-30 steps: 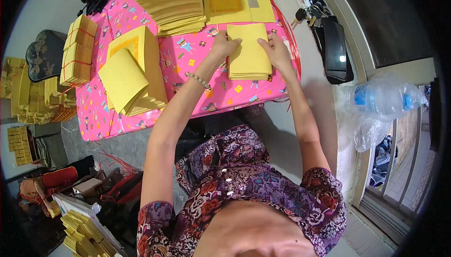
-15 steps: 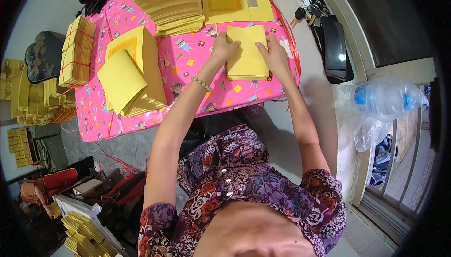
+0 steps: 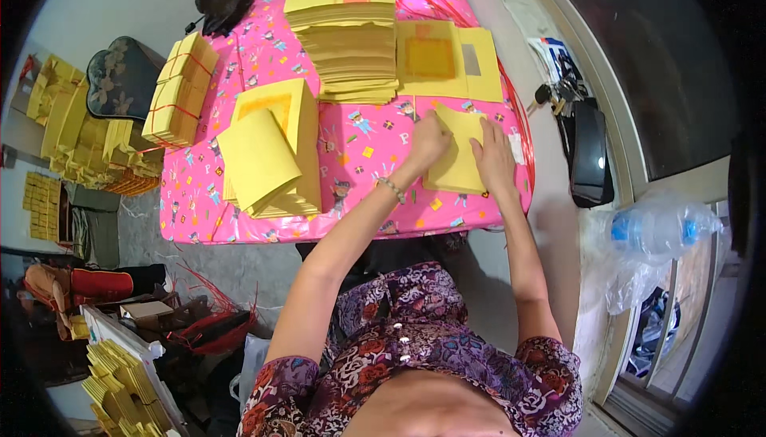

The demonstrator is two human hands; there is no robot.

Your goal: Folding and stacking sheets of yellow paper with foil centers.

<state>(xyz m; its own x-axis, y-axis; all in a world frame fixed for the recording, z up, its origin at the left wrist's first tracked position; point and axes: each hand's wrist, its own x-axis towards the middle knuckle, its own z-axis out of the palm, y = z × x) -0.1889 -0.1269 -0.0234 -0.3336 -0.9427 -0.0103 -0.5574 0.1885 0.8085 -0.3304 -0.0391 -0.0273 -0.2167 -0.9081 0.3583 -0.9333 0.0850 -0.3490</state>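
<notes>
Head view: a rectangular pile of yellow paper sheets (image 3: pixel 459 162) is laid flat near the right front corner of the pink, cartoon-printed surface (image 3: pixel 363 185). By the left hand (image 3: pixel 432 138), with its fingers curled inward, the pile's left edge is touched; whether any paper is pinched there cannot be told, since the fingertips are hidden. By the right hand (image 3: pixel 494 156), with fingers extended and slightly spread, the right edge is covered, and nothing is seen to be gripped. The step in hand is judged to be the squaring and steadying of the pile. For the next move, even pressure from both sides seems to be called for, so that the edges are made flush. Beyond the pile, a flat yellow sheet bearing an orange square (image 3: pixel 431 58) is set beside a tall yellow paper stack (image 3: pixel 351 58).
</notes>
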